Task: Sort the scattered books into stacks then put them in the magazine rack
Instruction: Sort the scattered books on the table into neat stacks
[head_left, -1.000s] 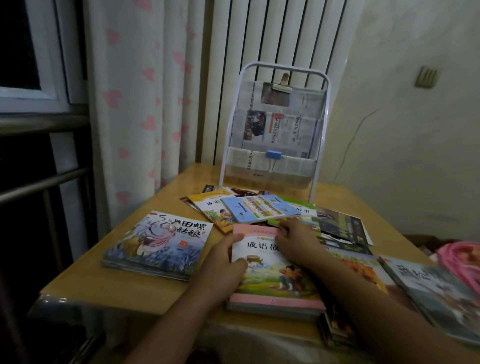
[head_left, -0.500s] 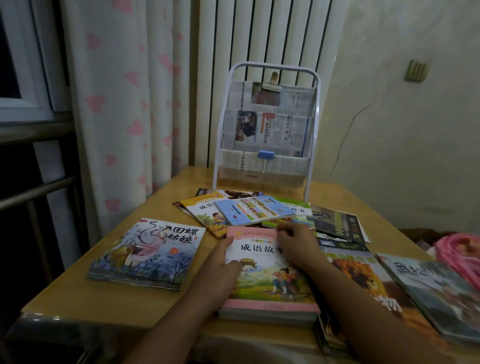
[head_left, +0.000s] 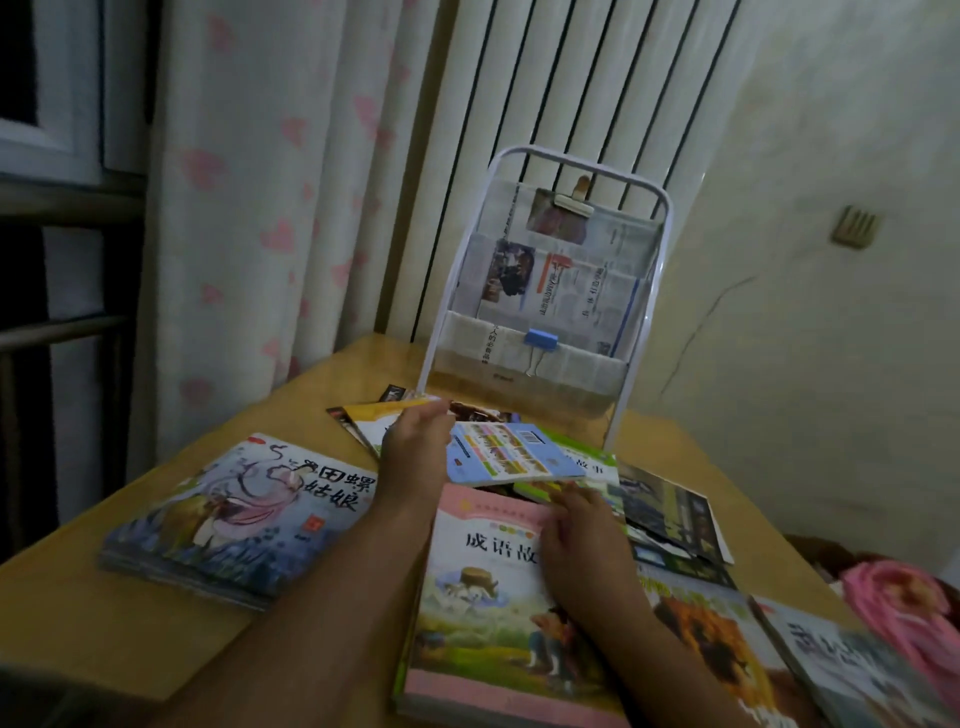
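Books (head_left: 691, 525) half-buried under others

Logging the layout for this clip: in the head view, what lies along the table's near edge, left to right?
Blue fairy-tale book stack → pink-covered book stack under the right hand → lion-cover book → grey-cover book.

The left hand (head_left: 415, 441) covers most of the yellow book (head_left: 371, 423), hiding its title and whether the fingers grip it. The right hand (head_left: 582, 540) blocks the pink book's (head_left: 483, 613) last title characters. The grey book (head_left: 852, 670) is blurred and cut off by the bottom edge.
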